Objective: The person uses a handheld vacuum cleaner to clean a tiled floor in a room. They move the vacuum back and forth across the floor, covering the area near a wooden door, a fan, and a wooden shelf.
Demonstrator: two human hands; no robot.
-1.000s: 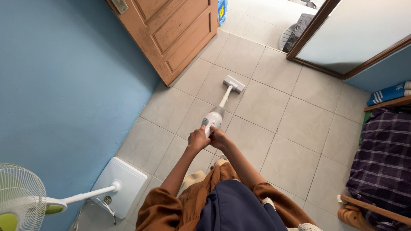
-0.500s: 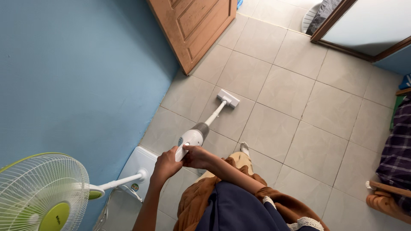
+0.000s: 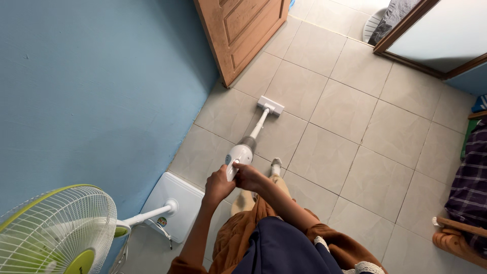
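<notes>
Two hands, left hand (image 3: pixel 218 185) and right hand (image 3: pixel 249 177), around white stick vacuum (image 3: pixel 242 151).

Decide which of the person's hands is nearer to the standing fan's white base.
Left. The left hand grips the vacuum handle just right of the fan base; the right hand holds the same handle on the far side, farther from it.

Vacuum handle (image 3: pixel 231 175) hidden inside both hands; fan (image 3: pixel 56 231) cut by bottom-left edge; wooden door (image 3: pixel 243 30) cropped at top; plaid bedding (image 3: pixel 469 172) cut at right
</notes>
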